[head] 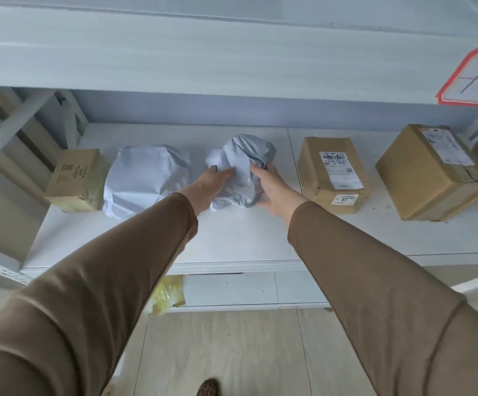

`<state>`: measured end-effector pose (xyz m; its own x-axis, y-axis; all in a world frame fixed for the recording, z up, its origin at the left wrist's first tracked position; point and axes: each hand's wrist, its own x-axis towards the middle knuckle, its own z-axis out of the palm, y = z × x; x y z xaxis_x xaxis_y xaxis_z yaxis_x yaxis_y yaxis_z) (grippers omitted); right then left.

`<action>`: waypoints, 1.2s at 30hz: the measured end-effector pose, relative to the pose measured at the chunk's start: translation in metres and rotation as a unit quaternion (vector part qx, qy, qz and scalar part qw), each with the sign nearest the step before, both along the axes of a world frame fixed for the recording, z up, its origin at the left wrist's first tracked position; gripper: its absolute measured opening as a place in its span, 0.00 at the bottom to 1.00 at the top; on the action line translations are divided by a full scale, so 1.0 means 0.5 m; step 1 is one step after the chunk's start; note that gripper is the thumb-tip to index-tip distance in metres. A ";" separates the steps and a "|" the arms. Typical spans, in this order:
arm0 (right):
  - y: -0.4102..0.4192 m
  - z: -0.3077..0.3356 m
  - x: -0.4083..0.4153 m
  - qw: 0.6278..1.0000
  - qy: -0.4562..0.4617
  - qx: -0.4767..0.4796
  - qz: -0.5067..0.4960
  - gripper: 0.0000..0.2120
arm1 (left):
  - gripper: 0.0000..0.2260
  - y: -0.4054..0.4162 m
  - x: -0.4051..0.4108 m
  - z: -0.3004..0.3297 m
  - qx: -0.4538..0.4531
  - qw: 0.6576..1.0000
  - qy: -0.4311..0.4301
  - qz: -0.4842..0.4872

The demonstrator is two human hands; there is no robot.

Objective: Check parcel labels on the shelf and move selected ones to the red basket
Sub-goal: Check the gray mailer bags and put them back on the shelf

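On the white shelf [232, 238], both hands' fingers [226, 172] clamp a crumpled grey parcel [240, 161] between cardboard boxes [332, 172].

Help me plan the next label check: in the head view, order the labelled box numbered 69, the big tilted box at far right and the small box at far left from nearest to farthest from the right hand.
From the right hand, on the crumpled grey bag:
1. Labelled box, just to its right.
2. Tilted box, farther right.
3. Small box, far left, beyond the white bag.
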<state>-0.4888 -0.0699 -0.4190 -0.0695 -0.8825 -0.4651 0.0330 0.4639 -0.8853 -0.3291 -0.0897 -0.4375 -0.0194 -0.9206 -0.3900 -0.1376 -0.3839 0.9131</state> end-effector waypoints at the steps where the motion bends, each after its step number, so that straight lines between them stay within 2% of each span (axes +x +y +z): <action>1: 0.009 0.006 0.003 1.000 -0.015 -0.001 0.004 0.27 | 0.22 0.009 0.004 0.003 0.001 1.000 0.009 -0.002; 3: 0.037 0.029 0.006 0.999 -0.028 -0.021 0.008 0.23 | 0.22 0.035 0.011 0.012 -0.004 0.999 0.037 -0.003; 6: 0.113 0.079 0.008 0.997 -0.023 -0.072 0.012 0.17 | 0.31 0.102 0.027 0.041 -0.024 0.997 0.071 0.000; 8: 0.181 0.106 0.000 0.994 -0.028 -0.109 0.012 0.15 | 0.31 0.174 0.032 0.077 -0.042 0.994 0.100 0.002; 12: 0.337 0.146 -0.044 0.984 -0.041 -0.173 0.010 0.23 | 0.11 0.346 0.021 0.151 -0.071 0.986 0.153 0.000; 13: 0.383 0.156 -0.059 0.981 -0.042 -0.188 0.011 0.24 | 0.09 0.392 0.016 0.167 -0.078 0.983 0.167 -0.006; 17: 0.559 0.186 -0.122 0.968 -0.019 -0.250 0.009 0.30 | 0.08 0.571 -0.015 0.230 -0.100 0.971 0.213 -0.042; 19: 0.632 0.198 -0.150 0.957 0.016 -0.291 0.019 0.29 | 0.07 0.641 -0.028 0.249 -0.113 0.964 0.230 -0.066; 23: 0.748 0.211 -0.192 0.915 0.076 -0.392 0.055 0.27 | 0.18 0.752 -0.040 0.293 -0.124 0.956 0.256 -0.070; 25: 0.781 0.210 -0.210 0.870 0.166 -0.459 0.064 0.26 | 0.26 0.788 -0.039 0.308 -0.107 0.951 0.283 -0.057; 28: 0.800 0.202 -0.235 0.751 0.311 -0.577 0.076 0.27 | 0.45 0.819 -0.031 0.326 -0.071 0.948 0.304 -0.068; 29: 0.802 0.200 -0.243 0.709 0.346 -0.609 0.079 0.28 | 0.48 0.825 -0.028 0.331 -0.056 0.947 0.306 -0.077; 33: 0.789 0.188 -0.271 0.542 0.472 -0.691 0.078 0.28 | 0.54 0.834 -0.023 0.355 0.010 0.937 0.335 -0.102; 36: 0.785 0.193 -0.283 0.410 0.527 -0.739 0.094 0.21 | 0.55 0.832 -0.020 0.357 0.060 0.918 0.364 -0.144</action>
